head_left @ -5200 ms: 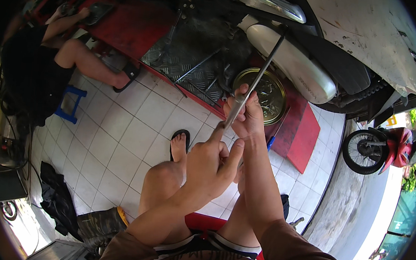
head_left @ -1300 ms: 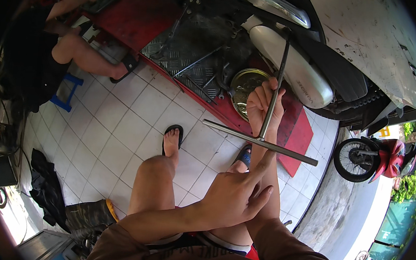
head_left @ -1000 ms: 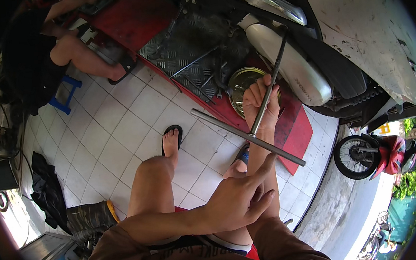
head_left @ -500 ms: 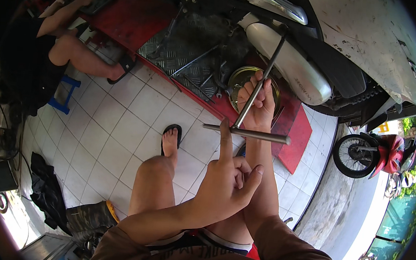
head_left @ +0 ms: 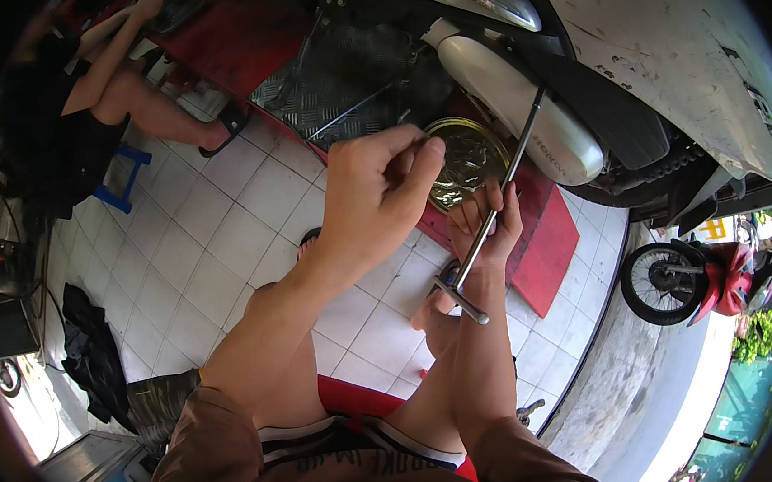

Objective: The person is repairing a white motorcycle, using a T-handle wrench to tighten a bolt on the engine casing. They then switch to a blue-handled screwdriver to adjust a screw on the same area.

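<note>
My right hand [head_left: 489, 220] is wrapped round the shaft of a steel T-handle wrench [head_left: 521, 147]. Its crossbar sits low, over my right forearm, while the far tip reaches up in front of the motorbike's silver-grey elongated cover [head_left: 514, 106]. Whether tip and cover touch, I cannot tell. My left hand [head_left: 376, 195] is raised to the left of the wrench, apart from it, fingers curled and thumb pressed against them. Anything inside that grip is hidden. Just behind my hands lies a round gold-rimmed tray [head_left: 438, 125] with small metal parts in it.
A red lift platform [head_left: 544, 253] bears the tray, a dark tread plate [head_left: 324, 100] and several tools. At the left another person [head_left: 98, 91] sits beside a blue stool [head_left: 123, 180]. A red motorcycle [head_left: 718, 285] stands at the right. White floor tiles [head_left: 195, 253] lie below.
My left hand has left the wrench's crossbar and moved up and left, its pointing finger now curled in. The wrench has turned, and my right hand is slightly lower.
</note>
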